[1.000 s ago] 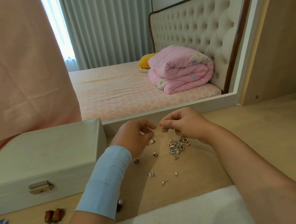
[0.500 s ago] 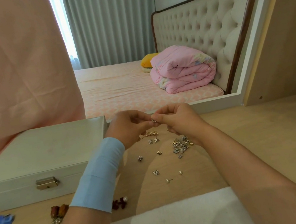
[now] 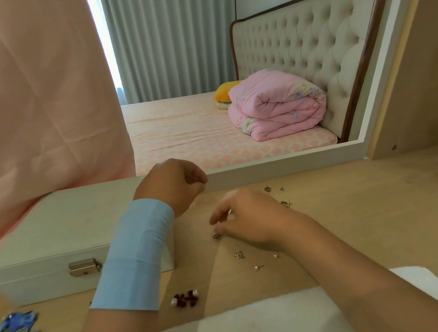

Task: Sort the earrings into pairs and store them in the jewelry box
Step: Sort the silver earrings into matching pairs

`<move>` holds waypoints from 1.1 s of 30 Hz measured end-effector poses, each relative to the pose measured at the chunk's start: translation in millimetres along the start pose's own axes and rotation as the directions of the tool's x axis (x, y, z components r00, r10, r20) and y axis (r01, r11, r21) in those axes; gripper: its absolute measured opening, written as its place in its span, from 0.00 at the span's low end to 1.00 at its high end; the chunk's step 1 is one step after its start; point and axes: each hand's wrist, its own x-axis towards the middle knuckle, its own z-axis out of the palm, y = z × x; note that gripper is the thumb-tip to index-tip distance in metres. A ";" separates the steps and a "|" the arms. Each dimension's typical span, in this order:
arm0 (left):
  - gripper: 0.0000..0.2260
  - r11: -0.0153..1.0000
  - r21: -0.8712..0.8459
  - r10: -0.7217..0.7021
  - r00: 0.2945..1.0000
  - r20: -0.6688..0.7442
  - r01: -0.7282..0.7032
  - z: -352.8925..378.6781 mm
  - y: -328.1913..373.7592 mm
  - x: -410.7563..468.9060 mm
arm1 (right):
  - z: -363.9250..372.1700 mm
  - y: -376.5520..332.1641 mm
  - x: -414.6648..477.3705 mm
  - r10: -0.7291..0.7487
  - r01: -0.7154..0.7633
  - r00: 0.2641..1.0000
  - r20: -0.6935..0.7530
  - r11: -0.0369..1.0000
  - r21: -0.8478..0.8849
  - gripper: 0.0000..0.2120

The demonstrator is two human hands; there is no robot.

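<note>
A pale wooden tabletop (image 3: 361,215) meets a white frame (image 3: 283,163), probably a mirror's, showing a bed (image 3: 179,134), a tufted cream headboard (image 3: 307,39), a folded pink quilt (image 3: 277,106) and grey-green curtains (image 3: 172,30). Daylight edges the curtains' left side, and peach cloth (image 3: 25,95) hangs at left.

Wooden tabletop (image 3: 377,227) with white jewelry box (image 3: 51,228), silver earrings (image 3: 239,255), blue earrings (image 3: 12,330), red earrings (image 3: 186,299), white cloth (image 3: 265,329)
</note>
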 end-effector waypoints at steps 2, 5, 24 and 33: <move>0.05 1.000 0.018 0.018 0.996 0.087 -0.020 -0.7 0.7 -0.3 | 4.8 -4.8 0.2 -0.034 0.041 0.998 0.054 0.990 -0.133 0.08; 0.08 0.995 0.098 0.025 0.994 0.109 -0.036 6.3 3.3 2.9 | -0.4 -2.9 1.3 -0.027 0.029 1.000 0.014 0.976 -0.217 0.07; 0.06 0.923 0.384 -0.128 0.948 0.293 0.007 50.3 14.5 -3.1 | -56.9 64.7 -8.4 0.163 -0.175 0.982 0.096 0.975 0.140 0.08; 0.09 0.947 0.321 -0.094 0.941 0.325 -0.016 49.8 19.6 -4.3 | -62.3 62.7 -12.3 0.175 -0.202 0.966 0.193 0.970 0.134 0.07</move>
